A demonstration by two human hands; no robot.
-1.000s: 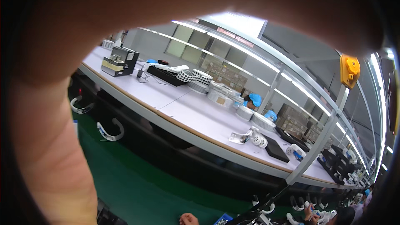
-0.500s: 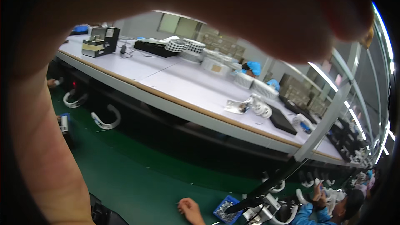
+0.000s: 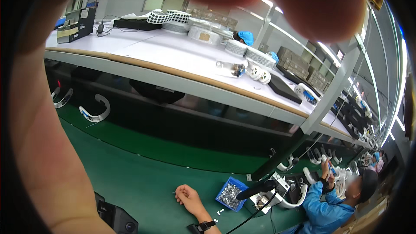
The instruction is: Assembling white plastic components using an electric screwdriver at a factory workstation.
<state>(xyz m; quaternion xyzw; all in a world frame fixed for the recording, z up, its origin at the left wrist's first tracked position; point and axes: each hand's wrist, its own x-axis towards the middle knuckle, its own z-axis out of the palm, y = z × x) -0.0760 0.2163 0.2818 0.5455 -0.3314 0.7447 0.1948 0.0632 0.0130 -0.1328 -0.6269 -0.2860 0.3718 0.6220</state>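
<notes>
My left hand [image 3: 303, 4] is very close, blurred and cut off along the top of the view. Its forearm fills the left side, and whatever the fingers touch is hidden. Lower down, my right hand [image 3: 187, 197] rests over the green work surface [image 3: 143, 169], a black band on its wrist. Its fingers are curled together, with a tiny pale speck at their tips that I cannot identify. To the right of that hand stands a blue bin [image 3: 232, 193] full of small metal parts. A few small white pieces [image 3: 219, 212] lie between the hand and the bin.
A raised white shelf [image 3: 173, 56] carries a black box-shaped device [image 3: 76, 25], reels [image 3: 203, 34] and white parts. Curved white headband-like parts [image 3: 97, 109] lie under it. A slanted metal post [image 3: 320, 99] rises at right. A co-worker in blue [image 3: 325, 208] handles parts nearby.
The view has turned, so shelf and bench sit higher and further left. More of my right forearm, the blue bin and the co-worker now shows. My left hand still covers the top.
</notes>
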